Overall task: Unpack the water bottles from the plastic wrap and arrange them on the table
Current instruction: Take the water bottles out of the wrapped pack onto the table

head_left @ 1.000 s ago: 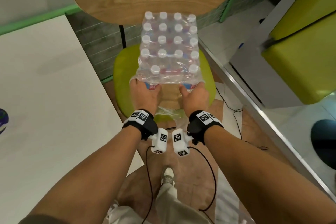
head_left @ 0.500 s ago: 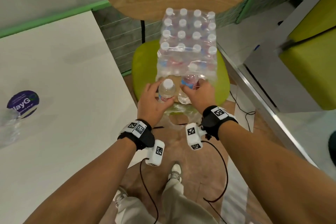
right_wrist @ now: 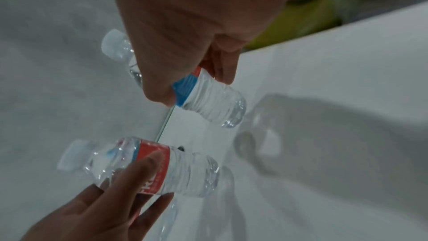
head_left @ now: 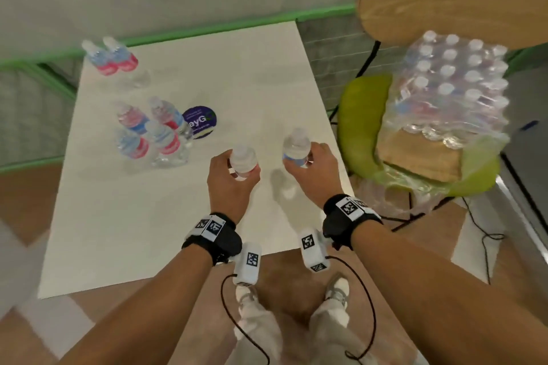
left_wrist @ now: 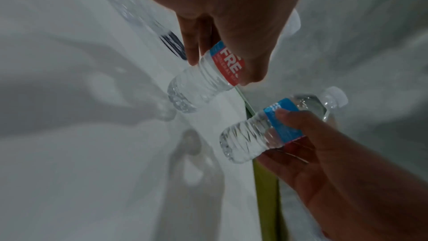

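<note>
My left hand (head_left: pixel 237 170) grips a small clear water bottle (head_left: pixel 243 158) with a red label (left_wrist: pixel 228 63). My right hand (head_left: pixel 308 161) grips a second bottle (head_left: pixel 296 147) by its blue label (right_wrist: pixel 185 87). Both bottles hang roughly upright just above the near right part of the white table (head_left: pixel 154 225), side by side and apart, with their shadows below. The wrapped pack (head_left: pixel 453 89), its near end torn open, sits on the green chair seat (head_left: pixel 358 115) at right. Two bottles (head_left: pixel 114 58) stand at the table's far left, and several more (head_left: pixel 151 135) stand in a cluster.
A round purple sticker (head_left: pixel 200 121) lies on the table beside the cluster. Loose plastic wrap (head_left: pixel 394 187) hangs off the chair's front over a cardboard tray (head_left: pixel 421 154). The chair's wooden backrest (head_left: pixel 450 0) rises behind the pack. Cables trail on the floor at right.
Both hands pulled one bottle each out of the pack on the chair and carried them left over the table. My view swung left with them.
</note>
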`<state>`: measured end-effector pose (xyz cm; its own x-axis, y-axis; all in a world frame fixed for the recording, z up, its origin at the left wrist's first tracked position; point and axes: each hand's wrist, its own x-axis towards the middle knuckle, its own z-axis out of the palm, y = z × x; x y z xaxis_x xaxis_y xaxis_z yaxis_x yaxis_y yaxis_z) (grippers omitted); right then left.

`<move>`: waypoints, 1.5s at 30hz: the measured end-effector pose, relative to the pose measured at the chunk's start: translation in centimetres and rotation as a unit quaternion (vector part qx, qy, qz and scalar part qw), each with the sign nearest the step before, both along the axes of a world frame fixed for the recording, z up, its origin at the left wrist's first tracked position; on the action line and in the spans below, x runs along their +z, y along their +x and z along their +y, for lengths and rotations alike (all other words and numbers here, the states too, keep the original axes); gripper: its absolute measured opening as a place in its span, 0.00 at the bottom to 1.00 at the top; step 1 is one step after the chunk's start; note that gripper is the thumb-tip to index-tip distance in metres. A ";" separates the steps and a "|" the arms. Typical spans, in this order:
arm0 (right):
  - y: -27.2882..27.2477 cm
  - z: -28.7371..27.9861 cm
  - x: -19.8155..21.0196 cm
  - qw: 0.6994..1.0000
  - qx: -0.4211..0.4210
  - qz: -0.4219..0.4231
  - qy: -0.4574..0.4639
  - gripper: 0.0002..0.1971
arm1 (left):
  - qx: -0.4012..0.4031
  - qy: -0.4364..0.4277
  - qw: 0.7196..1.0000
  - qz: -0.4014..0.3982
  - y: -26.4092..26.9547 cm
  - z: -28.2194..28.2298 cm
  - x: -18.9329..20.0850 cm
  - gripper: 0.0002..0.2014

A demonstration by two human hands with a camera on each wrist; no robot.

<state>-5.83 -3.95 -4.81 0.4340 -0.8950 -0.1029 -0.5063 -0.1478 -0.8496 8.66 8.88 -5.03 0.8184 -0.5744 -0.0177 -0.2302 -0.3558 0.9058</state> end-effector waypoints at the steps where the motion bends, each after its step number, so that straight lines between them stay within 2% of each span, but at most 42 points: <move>1: 2.1 1.2 -0.1 1.000 0.023 -0.004 0.003 0.21 | 0.020 0.004 1.000 -0.003 1.7 1.8 -0.4 0.27; 5: 9.2 5.4 -0.4 0.994 0.105 -0.007 0.014 0.19 | 0.080 0.017 0.997 -0.012 7.3 7.6 -1.5 0.27; 9: 15.7 9.5 -0.5 0.988 0.151 -0.007 0.014 0.18 | 0.126 0.021 0.992 -0.004 12.5 11.9 -2.3 0.27; 15: 21.0 13.1 -1.2 0.979 0.204 0.011 -0.018 0.16 | 0.159 0.014 0.987 0.001 17.7 13.7 -3.1 0.28; 22: 24.1 14.8 -1.5 0.976 0.214 0.035 -0.026 0.19 | 0.169 0.031 0.984 -0.043 21.0 14.2 -3.8 0.30; 27: 24.9 15.2 -1.4 0.972 0.222 0.055 -0.046 0.20 | 0.158 0.028 0.986 -0.041 21.6 14.5 -3.8 0.32; 29: 24.6 15.1 -1.5 0.972 0.221 0.060 -0.043 0.23 | 0.148 0.038 0.988 -0.030 21.5 14.7 -4.0 0.35; 32: 23.3 14.3 -1.8 0.978 0.201 0.050 0.017 0.32 | 0.159 0.075 0.984 -0.008 20.3 15.1 -4.6 0.42; 34: 21.9 13.4 -2.0 0.983 0.179 0.038 0.037 0.33 | 0.187 0.108 0.975 0.048 18.4 15.2 -4.8 0.39; 35: 21.0 12.8 -2.1 0.986 0.163 0.033 0.031 0.29 | 0.188 0.135 0.970 0.076 17.2 15.1 -5.1 0.35; 36: 20.0 12.0 -2.2 0.989 0.142 0.029 0.015 0.25 | 0.170 0.170 0.966 0.097 15.9 14.9 -5.4 0.30; 38: 17.5 10.3 -2.1 0.996 0.089 0.009 -0.007 0.17 | 0.087 0.225 0.963 0.117 13.1 13.6 -5.9 0.19; 41: 12.2 6.9 -1.4 1.000 0.019 -0.004 -0.012 0.13 | -0.057 0.195 0.967 0.153 7.9 9.9 -5.3 0.11; 45: 2.3 1.3 -0.7 0.997 -0.059 0.019 -0.035 0.12 | -0.225 0.162 0.949 0.147 -0.5 1.8 -2.9 0.08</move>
